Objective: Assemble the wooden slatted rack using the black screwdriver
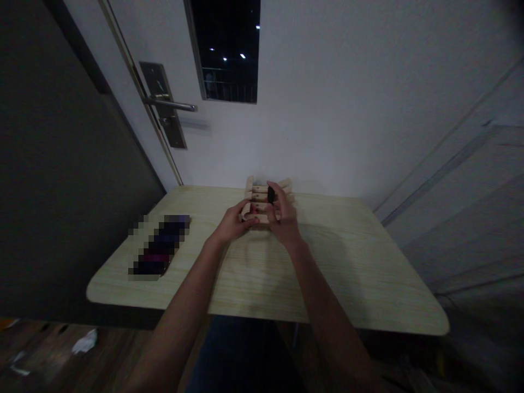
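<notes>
A small pale wooden slatted frame (pixel 261 219) with slanting side pieces stands near the back edge of the table. My left hand (pixel 234 222) is closed on its near left corner, the fingers at the curved side piece. Over the frame's right part, my right hand (pixel 285 218) holds a small black object (pixel 271 195) between thumb and fingers. The black object is upright against the slats. Its kind is too small and dark to make out, and my fingers hide part of it. Small dark spots show on the slats.
The light wood-grain table (pixel 262 273) stands against a white door with a metal lever handle (pixel 172 103) and a dark window (pixel 229 49). A dark, pixelated flat item (pixel 160 248) lies on the table's left side. Crumpled white paper (pixel 85 342) is on the floor.
</notes>
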`<state>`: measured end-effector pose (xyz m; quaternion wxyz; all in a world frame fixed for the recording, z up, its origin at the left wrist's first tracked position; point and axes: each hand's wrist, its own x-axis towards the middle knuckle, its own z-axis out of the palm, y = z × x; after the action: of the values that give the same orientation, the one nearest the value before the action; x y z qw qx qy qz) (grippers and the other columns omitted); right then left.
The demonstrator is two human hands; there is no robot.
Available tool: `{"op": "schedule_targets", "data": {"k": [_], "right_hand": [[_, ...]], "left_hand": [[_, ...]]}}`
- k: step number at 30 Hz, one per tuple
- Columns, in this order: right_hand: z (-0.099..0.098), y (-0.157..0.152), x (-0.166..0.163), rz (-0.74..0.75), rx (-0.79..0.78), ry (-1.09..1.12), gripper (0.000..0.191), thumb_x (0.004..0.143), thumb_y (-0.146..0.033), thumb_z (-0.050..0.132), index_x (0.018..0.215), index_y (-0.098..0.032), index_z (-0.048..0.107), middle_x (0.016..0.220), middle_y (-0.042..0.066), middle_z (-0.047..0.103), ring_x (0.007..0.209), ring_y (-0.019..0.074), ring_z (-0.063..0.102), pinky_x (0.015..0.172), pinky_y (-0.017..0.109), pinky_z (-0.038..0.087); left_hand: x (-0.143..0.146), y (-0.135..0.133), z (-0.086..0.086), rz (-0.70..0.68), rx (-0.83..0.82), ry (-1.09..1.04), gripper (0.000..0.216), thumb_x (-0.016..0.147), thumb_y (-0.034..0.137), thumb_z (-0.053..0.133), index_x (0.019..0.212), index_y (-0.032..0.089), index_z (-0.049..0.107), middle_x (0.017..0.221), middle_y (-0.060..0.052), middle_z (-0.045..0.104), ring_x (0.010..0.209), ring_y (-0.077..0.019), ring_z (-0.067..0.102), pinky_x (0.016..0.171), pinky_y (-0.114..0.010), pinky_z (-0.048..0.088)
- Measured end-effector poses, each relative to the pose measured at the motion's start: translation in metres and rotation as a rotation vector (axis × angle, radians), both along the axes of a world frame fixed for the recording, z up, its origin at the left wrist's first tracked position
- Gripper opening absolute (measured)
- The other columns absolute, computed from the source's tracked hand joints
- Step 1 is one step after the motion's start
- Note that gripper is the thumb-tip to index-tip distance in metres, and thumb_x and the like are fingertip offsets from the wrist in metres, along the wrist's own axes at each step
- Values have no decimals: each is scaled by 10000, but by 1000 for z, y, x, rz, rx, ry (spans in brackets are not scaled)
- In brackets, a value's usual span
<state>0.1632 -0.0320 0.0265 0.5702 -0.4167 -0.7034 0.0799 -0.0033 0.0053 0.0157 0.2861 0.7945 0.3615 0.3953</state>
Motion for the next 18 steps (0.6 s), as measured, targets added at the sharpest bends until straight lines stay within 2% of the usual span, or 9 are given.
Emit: {"op": "schedule_targets", "data": {"k": [5, 8, 13, 18], "right_hand": [[5, -4, 2, 6, 13, -8, 420, 944, -296, 332, 1364, -304, 350, 1284, 55, 564, 1068, 205, 607, 930, 431, 522], [4, -2, 2, 8, -7, -15, 418, 947, -315, 336, 1364, -328, 352, 1298, 50, 557, 1099, 220, 599, 947, 456, 514], [-5, 6, 1, 40, -36, 69, 430, 910, -309, 450, 1336, -342, 398, 1265, 39, 581, 1118, 224, 595, 924, 445, 537], [-11, 13, 1, -7, -33, 141, 464, 837, -272, 577, 1278, -342, 450, 1226, 32, 590, 1115, 230, 587, 892, 442, 556]], "left_hand": [[-1, -1, 1, -3, -6, -2, 361, 734, 314, 672, 1036, 142, 572, 992, -61, 655, 893, -184, 592, 799, -287, 460], [-1, -2, 2, -1, -7, 2, 345, 739, 312, 670, 1022, 139, 575, 963, -59, 656, 867, -180, 591, 783, -287, 461], [1, -2, 2, 26, 19, -12, 346, 723, 298, 680, 1015, 137, 585, 981, -71, 657, 898, -196, 591, 819, -308, 458], [1, -2, 2, 26, -3, -25, 400, 712, 314, 684, 1062, 150, 583, 1036, -86, 659, 952, -216, 595, 866, -339, 449]]}}
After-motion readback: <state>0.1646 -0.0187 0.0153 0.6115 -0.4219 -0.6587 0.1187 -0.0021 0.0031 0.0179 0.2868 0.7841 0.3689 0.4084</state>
